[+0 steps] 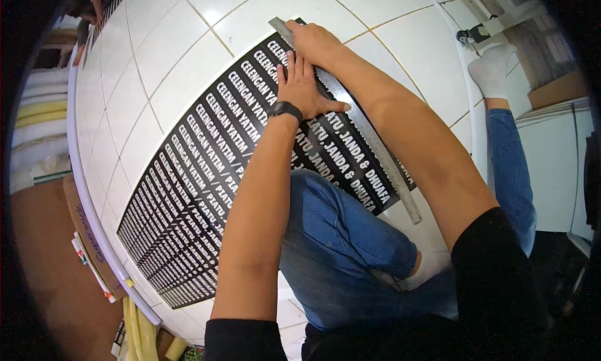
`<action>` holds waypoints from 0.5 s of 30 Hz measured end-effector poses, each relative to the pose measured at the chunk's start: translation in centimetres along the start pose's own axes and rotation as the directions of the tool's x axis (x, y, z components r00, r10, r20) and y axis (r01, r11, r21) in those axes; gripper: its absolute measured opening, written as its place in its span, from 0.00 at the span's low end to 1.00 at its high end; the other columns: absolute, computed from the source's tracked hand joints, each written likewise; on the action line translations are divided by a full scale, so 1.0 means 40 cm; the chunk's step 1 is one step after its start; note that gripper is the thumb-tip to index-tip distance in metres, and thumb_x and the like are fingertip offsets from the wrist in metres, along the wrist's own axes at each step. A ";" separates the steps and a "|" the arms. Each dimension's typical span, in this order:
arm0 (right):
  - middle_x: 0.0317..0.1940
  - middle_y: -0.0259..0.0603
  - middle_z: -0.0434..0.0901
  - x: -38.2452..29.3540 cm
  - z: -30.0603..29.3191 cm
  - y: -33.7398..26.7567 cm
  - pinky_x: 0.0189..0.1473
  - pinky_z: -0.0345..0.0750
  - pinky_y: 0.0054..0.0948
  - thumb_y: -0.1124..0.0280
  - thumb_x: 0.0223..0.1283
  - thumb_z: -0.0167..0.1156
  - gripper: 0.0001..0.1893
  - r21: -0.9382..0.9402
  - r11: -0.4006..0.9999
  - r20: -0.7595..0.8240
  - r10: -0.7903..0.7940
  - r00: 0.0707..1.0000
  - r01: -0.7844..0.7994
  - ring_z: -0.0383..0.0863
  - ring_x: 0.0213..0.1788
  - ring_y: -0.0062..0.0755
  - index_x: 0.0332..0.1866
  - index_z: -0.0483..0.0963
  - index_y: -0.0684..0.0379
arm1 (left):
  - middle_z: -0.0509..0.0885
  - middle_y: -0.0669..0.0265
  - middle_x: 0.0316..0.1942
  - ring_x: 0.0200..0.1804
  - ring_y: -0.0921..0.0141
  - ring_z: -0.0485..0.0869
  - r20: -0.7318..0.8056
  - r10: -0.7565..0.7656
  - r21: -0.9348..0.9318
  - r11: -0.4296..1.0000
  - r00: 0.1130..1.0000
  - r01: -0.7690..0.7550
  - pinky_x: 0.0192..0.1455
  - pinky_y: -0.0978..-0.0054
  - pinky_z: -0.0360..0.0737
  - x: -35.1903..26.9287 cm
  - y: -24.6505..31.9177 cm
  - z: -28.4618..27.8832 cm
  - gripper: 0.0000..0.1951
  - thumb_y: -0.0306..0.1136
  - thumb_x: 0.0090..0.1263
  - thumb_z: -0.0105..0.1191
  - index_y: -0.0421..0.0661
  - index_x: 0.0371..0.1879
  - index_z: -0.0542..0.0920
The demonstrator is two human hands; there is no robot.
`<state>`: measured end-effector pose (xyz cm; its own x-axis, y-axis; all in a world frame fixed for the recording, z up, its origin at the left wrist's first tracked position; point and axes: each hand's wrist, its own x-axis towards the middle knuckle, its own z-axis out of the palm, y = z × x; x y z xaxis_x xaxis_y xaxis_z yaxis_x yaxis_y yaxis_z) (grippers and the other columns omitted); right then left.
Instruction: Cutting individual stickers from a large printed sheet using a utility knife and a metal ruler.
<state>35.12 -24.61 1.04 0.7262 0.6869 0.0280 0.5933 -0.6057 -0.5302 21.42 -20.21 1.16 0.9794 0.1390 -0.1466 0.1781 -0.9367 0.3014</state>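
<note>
A large black printed sheet (197,140) with repeated rows of white lettering lies on the floor. A long steel ruler (375,142) rests across it near its right edge. My left hand (300,91), with a black wristwatch (285,109), presses flat on the sheet with fingers spread. Its thumb reaches onto the ruler. At the ruler's far end my right hand (313,41) is curled, its fingertips by the metal. Whatever it may grip is hidden by the hand. A narrow strip of the sheet (404,173) shows beyond the ruler, partly behind my right forearm.
My jeans-clad knee (324,196) covers part of the sheet. White floor tiles (173,65) surround it. Rolls of material (42,112) and a cardboard box (89,229) line the left side. A caster wheel (464,36) stands upper right. Part of another person (96,9) shows upper left.
</note>
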 end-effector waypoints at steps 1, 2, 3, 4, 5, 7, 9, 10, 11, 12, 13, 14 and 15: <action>0.45 0.62 0.85 -0.012 -0.003 0.002 0.51 0.81 0.50 0.67 0.69 0.49 0.23 -0.023 1.000 0.015 -0.007 1.000 0.007 0.85 0.48 0.61 0.69 0.70 0.52 | 0.45 0.47 0.82 0.84 0.52 0.37 0.023 0.004 0.015 1.000 1.000 -0.004 0.83 0.49 0.37 -0.001 0.002 -0.002 0.80 0.77 0.35 0.69 0.35 0.80 0.42; 0.45 0.61 0.85 -0.024 -0.009 -0.001 0.50 0.81 0.50 0.68 0.69 0.50 0.23 -0.044 0.999 0.028 -0.017 0.999 0.018 0.85 0.48 0.61 0.69 0.69 0.52 | 0.45 0.48 0.83 0.84 0.52 0.37 0.044 0.006 0.033 0.999 0.999 -0.007 0.83 0.48 0.37 -0.002 -0.001 -0.001 0.79 0.78 0.35 0.69 0.36 0.80 0.42; 0.45 0.62 0.85 -0.040 -0.013 -0.003 0.50 0.81 0.50 0.67 0.69 0.51 0.22 -0.011 1.000 0.025 -0.012 1.000 0.013 0.85 0.48 0.61 0.68 0.69 0.53 | 0.44 0.48 0.83 0.84 0.52 0.37 0.039 -0.002 0.047 0.999 0.999 0.000 0.83 0.48 0.37 -0.002 -0.004 -0.001 0.79 0.78 0.35 0.68 0.36 0.80 0.43; 0.45 0.62 0.85 -0.052 -0.018 -0.006 0.50 0.81 0.50 0.67 0.69 0.51 0.22 -0.016 1.000 0.038 -0.019 0.999 0.020 0.85 0.48 0.61 0.68 0.69 0.53 | 0.44 0.48 0.83 0.84 0.52 0.37 0.038 -0.013 0.037 0.999 0.999 0.011 0.83 0.48 0.37 -0.005 -0.007 0.000 0.79 0.78 0.35 0.68 0.36 0.80 0.43; 0.44 0.63 0.85 -0.066 -0.025 0.000 0.50 0.81 0.50 0.67 0.69 0.51 0.22 -0.019 0.999 0.018 -0.044 0.999 0.044 0.86 0.48 0.61 0.68 0.69 0.54 | 0.44 0.48 0.83 0.84 0.52 0.37 0.026 -0.012 0.049 0.999 1.000 0.011 0.83 0.48 0.36 -0.003 -0.005 0.002 0.80 0.79 0.35 0.68 0.36 0.80 0.43; 0.44 0.63 0.85 -0.090 -0.034 0.008 0.49 0.81 0.50 0.67 0.70 0.51 0.22 -0.032 0.997 0.008 -0.067 0.998 0.067 0.86 0.47 0.61 0.67 0.69 0.54 | 0.44 0.48 0.83 0.84 0.53 0.37 0.007 -0.011 0.068 0.998 1.000 0.011 0.83 0.48 0.37 0.000 -0.002 0.005 0.80 0.81 0.33 0.67 0.36 0.80 0.43; 0.43 0.63 0.85 -0.113 -0.040 -0.001 0.49 0.81 0.51 0.66 0.71 0.51 0.21 0.010 1.000 0.042 -0.021 0.999 0.021 0.86 0.46 0.62 0.67 0.69 0.55 | 0.44 0.48 0.83 0.84 0.53 0.37 0.002 -0.018 0.072 0.997 1.000 0.017 0.83 0.48 0.37 0.001 -0.013 0.010 0.80 0.81 0.33 0.66 0.36 0.81 0.43; 0.43 0.63 0.85 -0.128 -0.041 -0.006 0.49 0.81 0.51 0.66 0.71 0.51 0.21 0.003 1.000 0.052 -0.025 0.998 0.025 0.86 0.46 0.62 0.67 0.69 0.55 | 0.44 0.48 0.83 0.84 0.54 0.37 -0.001 -0.018 0.085 0.996 1.000 0.018 0.83 0.48 0.37 0.000 -0.017 0.013 0.80 0.82 0.33 0.66 0.37 0.81 0.43; 0.42 0.63 0.85 -0.144 -0.042 0.000 0.48 0.81 0.52 0.66 0.71 0.51 0.21 -0.001 1.000 0.042 -0.020 0.999 0.020 0.86 0.45 0.62 0.67 0.69 0.56 | 0.43 0.49 0.83 0.85 0.55 0.37 0.007 -0.024 0.093 0.995 1.000 0.023 0.83 0.48 0.38 0.001 -0.013 0.011 0.80 0.82 0.33 0.65 0.37 0.81 0.43; 0.41 0.63 0.85 -0.160 -0.043 0.005 0.47 0.81 0.52 0.66 0.71 0.50 0.20 -0.006 1.000 0.032 -0.015 0.999 0.015 0.86 0.44 0.63 0.67 0.69 0.56 | 0.43 0.49 0.83 0.85 0.55 0.37 0.005 -0.029 0.079 0.996 1.000 0.028 0.83 0.48 0.38 0.002 -0.009 0.010 0.80 0.82 0.33 0.65 0.37 0.81 0.43; 0.41 0.63 0.85 -0.176 -0.045 0.011 0.47 0.81 0.52 0.66 0.71 0.50 0.20 -0.017 1.000 0.041 -0.018 0.999 0.018 0.86 0.44 0.63 0.67 0.69 0.56 | 0.43 0.49 0.83 0.85 0.55 0.37 0.018 -0.030 0.088 0.996 0.999 0.028 0.83 0.48 0.38 0.003 -0.004 0.008 0.80 0.82 0.34 0.64 0.37 0.81 0.43; 0.40 0.63 0.85 -0.190 -0.042 0.015 0.46 0.81 0.53 0.67 0.72 0.50 0.20 -0.013 1.000 0.030 -0.014 0.999 0.014 0.85 0.43 0.63 0.66 0.69 0.56 | 0.44 0.49 0.83 0.85 0.55 0.37 0.030 -0.031 0.100 0.995 0.999 0.028 0.83 0.48 0.38 0.004 -0.005 0.009 0.80 0.83 0.34 0.64 0.37 0.81 0.43; 0.39 0.63 0.85 -0.204 -0.042 0.022 0.45 0.81 0.53 0.67 0.72 0.49 0.20 -0.009 1.000 0.019 -0.009 1.000 0.009 0.85 0.42 0.63 0.66 0.69 0.56 | 0.44 0.49 0.83 0.85 0.55 0.38 0.030 -0.036 0.098 0.995 0.999 0.033 0.83 0.48 0.39 0.003 -0.005 0.010 0.80 0.83 0.33 0.65 0.37 0.81 0.44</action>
<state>30.27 -31.42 1.77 0.7140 0.6999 0.0165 0.6030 -0.6028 -0.5226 21.47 -20.11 0.70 0.9690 0.1630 -0.1854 0.2001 -0.9585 0.2030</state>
